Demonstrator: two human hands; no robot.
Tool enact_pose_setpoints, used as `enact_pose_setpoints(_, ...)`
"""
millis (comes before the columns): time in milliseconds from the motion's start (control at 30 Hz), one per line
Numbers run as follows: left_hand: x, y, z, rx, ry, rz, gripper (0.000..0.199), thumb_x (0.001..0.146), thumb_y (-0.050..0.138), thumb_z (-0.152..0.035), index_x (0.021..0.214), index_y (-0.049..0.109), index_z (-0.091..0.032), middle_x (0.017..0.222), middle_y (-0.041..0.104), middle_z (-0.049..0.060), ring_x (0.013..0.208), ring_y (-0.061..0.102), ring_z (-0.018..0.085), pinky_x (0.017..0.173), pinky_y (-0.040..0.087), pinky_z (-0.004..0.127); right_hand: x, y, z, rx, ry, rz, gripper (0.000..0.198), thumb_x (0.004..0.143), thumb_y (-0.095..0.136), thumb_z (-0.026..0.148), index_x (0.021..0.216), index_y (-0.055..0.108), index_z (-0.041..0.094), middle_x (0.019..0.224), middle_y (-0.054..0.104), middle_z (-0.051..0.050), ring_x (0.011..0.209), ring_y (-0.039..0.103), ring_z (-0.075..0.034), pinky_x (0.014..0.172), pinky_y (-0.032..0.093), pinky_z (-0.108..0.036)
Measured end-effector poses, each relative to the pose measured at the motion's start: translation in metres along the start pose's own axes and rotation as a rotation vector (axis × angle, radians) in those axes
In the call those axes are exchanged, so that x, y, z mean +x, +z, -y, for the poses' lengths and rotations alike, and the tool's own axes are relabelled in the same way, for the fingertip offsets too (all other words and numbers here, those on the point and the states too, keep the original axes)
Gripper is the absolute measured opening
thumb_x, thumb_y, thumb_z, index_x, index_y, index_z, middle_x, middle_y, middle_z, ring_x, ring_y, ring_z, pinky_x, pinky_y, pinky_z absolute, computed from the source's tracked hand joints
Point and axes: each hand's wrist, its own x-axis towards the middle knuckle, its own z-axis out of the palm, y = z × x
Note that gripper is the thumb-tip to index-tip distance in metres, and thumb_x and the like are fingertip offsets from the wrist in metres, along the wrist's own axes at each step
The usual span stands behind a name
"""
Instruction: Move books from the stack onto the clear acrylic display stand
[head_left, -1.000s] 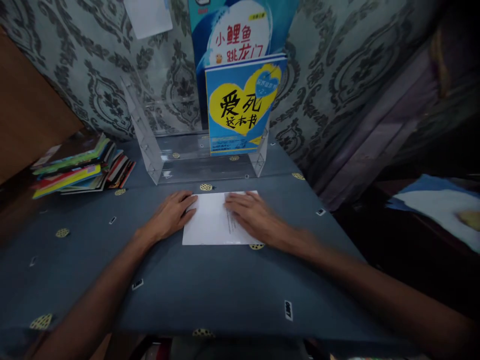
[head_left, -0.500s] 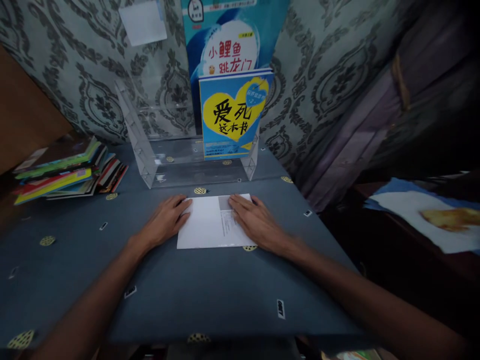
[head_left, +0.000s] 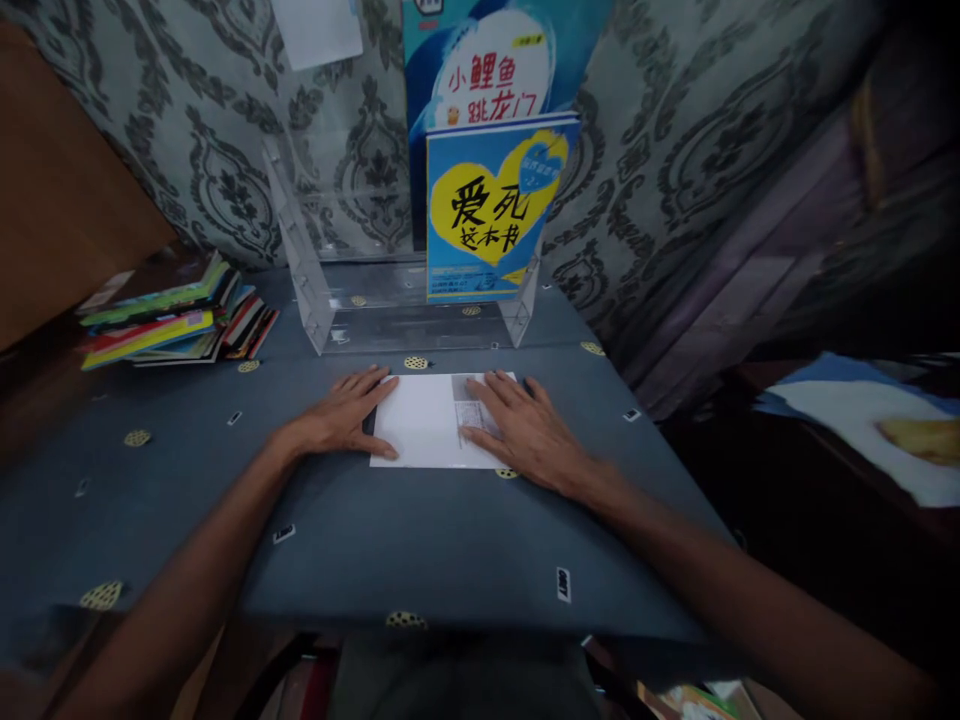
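A small open booklet (head_left: pixel 416 425) lies flat on the blue-grey tabletop, its left page blank white and its right page bearing a grey block and fine print. My left hand (head_left: pixel 349 412) rests at the booklet's left edge, thumb and fingers spread. Across the right page lies my right hand (head_left: pixel 525 425), fingers stretched out and covering part of the print. Behind the booklet stands a clear acrylic book stand (head_left: pixel 420 328). It carries a blue book with a yellow heart (head_left: pixel 480 215) and, farther back, a taller teal book (head_left: pixel 502 60).
A stack of books (head_left: pixel 169 315) sits at the table's back left, near a brown panel (head_left: pixel 67 180). Patterned fabric (head_left: pixel 360 160) hangs behind. Beyond the table's right edge lies a white and blue sheet (head_left: pixel 855 420) on a dark surface.
The camera view has shifted, so the scene sits slightly higher and farther right. My left hand's thumb has spread down along the page edge; my right hand's fingers have spread wider.
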Motion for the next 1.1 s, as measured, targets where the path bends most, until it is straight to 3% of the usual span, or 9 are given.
enact_pose_setpoints(167, 0.001, 0.002, 0.005, -0.007, 0.042, 0.030, 0.116, 0.074, 0.057, -0.083, 0.160, 0.011, -0.019, 0.168, 0.008, 0.019, 0.155, 0.005, 0.035, 0.123, 0.009, 0.053, -0.001, -0.003, 0.033, 0.101, -0.267, 0.026, 0.048, 0.101, 0.048, 0.045, 0.141, 0.052, 0.018, 0.157, 0.042, -0.017, 0.149, 0.031, -0.032, 0.118, 0.030, -0.059)
enact_pose_setpoints(267, 0.001, 0.004, 0.007, -0.012, 0.044, 0.033, 0.115, 0.075, 0.055, -0.083, 0.161, 0.010, -0.019, 0.167, 0.007, 0.018, 0.155, 0.003, 0.034, 0.123, 0.008, 0.053, -0.003, -0.005, 0.054, 0.188, -0.468, 0.134, 0.056, 0.101, 0.050, 0.047, 0.149, 0.044, 0.018, 0.161, 0.035, -0.015, 0.151, 0.027, -0.027, 0.123, 0.024, -0.054)
enact_pose_setpoints(333, 0.001, 0.004, 0.006, -0.019, 0.033, 0.039, 0.115, 0.076, 0.054, -0.083, 0.161, 0.010, -0.018, 0.167, 0.006, 0.018, 0.155, 0.002, 0.034, 0.123, 0.008, 0.054, -0.005, -0.006, 0.059, 0.218, -0.513, 0.189, 0.060, 0.102, 0.048, 0.048, 0.153, 0.038, 0.018, 0.161, 0.034, -0.014, 0.151, 0.026, -0.025, 0.125, 0.020, -0.053)
enact_pose_setpoints(633, 0.001, 0.007, 0.007, -0.049, 0.025, 0.032, 0.119, 0.074, 0.055, -0.085, 0.161, 0.008, -0.018, 0.167, 0.002, 0.017, 0.155, -0.001, 0.036, 0.124, 0.006, 0.055, -0.028, -0.003, 0.023, 0.198, -0.370, 0.121, 0.061, 0.103, 0.041, 0.052, 0.154, 0.036, 0.019, 0.160, 0.037, -0.014, 0.151, 0.027, -0.025, 0.125, 0.021, -0.053)
enact_pose_setpoints(833, -0.001, 0.005, 0.006, -0.053, 0.011, 0.025, 0.117, 0.074, 0.056, -0.084, 0.161, 0.011, -0.019, 0.168, 0.003, 0.016, 0.155, 0.001, 0.037, 0.124, 0.010, 0.056, -0.034, 0.002, -0.009, 0.124, -0.155, 0.028, 0.050, 0.105, 0.037, 0.045, 0.148, 0.046, 0.020, 0.156, 0.044, -0.013, 0.148, 0.035, -0.027, 0.121, 0.029, -0.055)
enact_pose_setpoints(1000, -0.009, -0.014, -0.014, -0.041, 0.021, 0.108, 0.088, 0.086, 0.056, -0.071, 0.158, 0.026, -0.029, 0.169, 0.010, 0.008, 0.156, 0.007, 0.031, 0.124, 0.013, 0.054, -0.027, -0.002, -0.027, 0.149, -0.038, -0.010, 0.045, 0.105, 0.034, 0.038, 0.142, 0.054, 0.019, 0.151, 0.052, -0.012, 0.144, 0.042, -0.027, 0.118, 0.032, -0.056)
enact_pose_setpoints(1100, -0.016, -0.020, -0.035, 0.003, 0.046, 0.160, 0.070, 0.094, 0.053, -0.054, 0.156, 0.033, -0.026, 0.167, 0.018, 0.008, 0.155, 0.012, 0.026, 0.126, 0.012, 0.048, -0.025, -0.007, -0.025, 0.164, -0.023, -0.010, 0.047, 0.105, 0.034, 0.037, 0.140, 0.056, 0.014, 0.149, 0.053, -0.014, 0.143, 0.043, -0.028, 0.118, 0.032, -0.056)
